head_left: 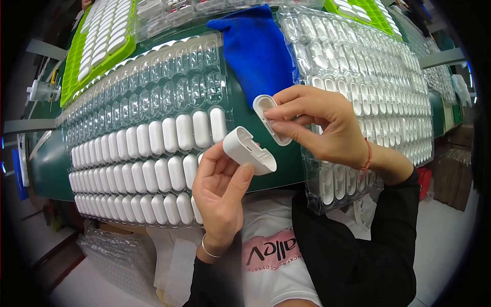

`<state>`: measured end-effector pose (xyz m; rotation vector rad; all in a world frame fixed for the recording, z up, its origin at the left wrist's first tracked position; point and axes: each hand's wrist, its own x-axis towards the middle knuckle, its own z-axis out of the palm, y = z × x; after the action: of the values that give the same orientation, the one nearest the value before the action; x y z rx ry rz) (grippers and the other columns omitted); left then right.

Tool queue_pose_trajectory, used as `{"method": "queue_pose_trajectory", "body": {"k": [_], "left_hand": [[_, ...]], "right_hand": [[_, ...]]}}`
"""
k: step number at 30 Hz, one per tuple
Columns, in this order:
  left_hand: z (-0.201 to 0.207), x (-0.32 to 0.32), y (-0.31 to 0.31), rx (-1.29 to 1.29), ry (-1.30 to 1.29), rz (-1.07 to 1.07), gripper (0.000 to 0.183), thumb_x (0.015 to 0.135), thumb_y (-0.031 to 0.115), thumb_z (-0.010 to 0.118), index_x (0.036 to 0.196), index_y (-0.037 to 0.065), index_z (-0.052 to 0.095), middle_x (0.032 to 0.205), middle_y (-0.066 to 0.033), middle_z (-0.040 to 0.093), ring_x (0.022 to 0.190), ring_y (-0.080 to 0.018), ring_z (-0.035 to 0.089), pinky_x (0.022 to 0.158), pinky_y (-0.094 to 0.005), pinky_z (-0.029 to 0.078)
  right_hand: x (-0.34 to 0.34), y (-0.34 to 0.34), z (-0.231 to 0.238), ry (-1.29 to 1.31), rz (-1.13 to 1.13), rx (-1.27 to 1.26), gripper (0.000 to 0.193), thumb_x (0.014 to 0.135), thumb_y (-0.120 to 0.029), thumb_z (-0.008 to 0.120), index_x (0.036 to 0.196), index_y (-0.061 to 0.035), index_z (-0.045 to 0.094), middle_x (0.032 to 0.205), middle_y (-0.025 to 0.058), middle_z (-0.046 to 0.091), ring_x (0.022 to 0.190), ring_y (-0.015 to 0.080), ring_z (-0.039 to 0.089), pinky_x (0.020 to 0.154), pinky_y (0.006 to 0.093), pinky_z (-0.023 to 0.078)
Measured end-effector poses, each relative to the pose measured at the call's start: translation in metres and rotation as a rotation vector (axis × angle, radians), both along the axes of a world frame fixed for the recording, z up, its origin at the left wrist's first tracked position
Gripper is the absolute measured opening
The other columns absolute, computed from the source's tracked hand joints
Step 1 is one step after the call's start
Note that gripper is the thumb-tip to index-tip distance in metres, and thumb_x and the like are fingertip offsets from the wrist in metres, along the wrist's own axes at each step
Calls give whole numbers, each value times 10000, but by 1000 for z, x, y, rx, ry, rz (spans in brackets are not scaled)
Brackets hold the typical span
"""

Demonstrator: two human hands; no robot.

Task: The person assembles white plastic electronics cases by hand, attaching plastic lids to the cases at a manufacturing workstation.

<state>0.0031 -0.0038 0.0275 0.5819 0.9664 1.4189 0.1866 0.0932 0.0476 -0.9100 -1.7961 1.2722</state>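
Observation:
My left hand [221,192] is closed around a white oval plastic case body [249,152], tilted with its open, notched side facing right. In my right hand [319,120] is a shallow white oval lid [270,118], pinched between thumb and fingers, its hollow side showing. Case body and lid are close together but apart. To the left lies a clear blister tray [148,102] with rows of white oval cases [162,176] in its nearer part. At the right, another clear tray [353,61] holds rows of hollow white lids [327,181].
A blue cloth [261,51] lies between the trays on the green table [51,158]. Bright green trays [115,51] with white pieces stand at the far left and far right. Metal bars reach in from both sides. Stacked clear trays [115,261] sit below the table edge.

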Motion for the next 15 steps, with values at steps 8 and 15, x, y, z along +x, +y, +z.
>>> {"method": "queue_pose_trajectory", "body": {"k": [8, 15], "left_hand": [[-9, -3, -1, 7, -26, -23, 438, 904, -18, 611, 1302, -73, 437, 1200, -185, 597, 1121, -200, 590, 954, -313, 481], [-14, -2, -5, 152, 127, 74, 436, 894, -7, 627, 1272, -48, 414, 1252, -255, 578, 1120, -207, 597, 923, -308, 503]], "right_hand": [[-3, -8, -7, -71, 91, 76, 287, 783, 63, 714, 1052, -35, 709, 1088, 137, 647, 871, 196, 674, 736, 269, 566], [-4, -12, -11, -70, 79, 150, 284, 783, -51, 756, 1061, -53, 701, 1045, 141, 669, 826, 210, 681, 700, 284, 571]]}}
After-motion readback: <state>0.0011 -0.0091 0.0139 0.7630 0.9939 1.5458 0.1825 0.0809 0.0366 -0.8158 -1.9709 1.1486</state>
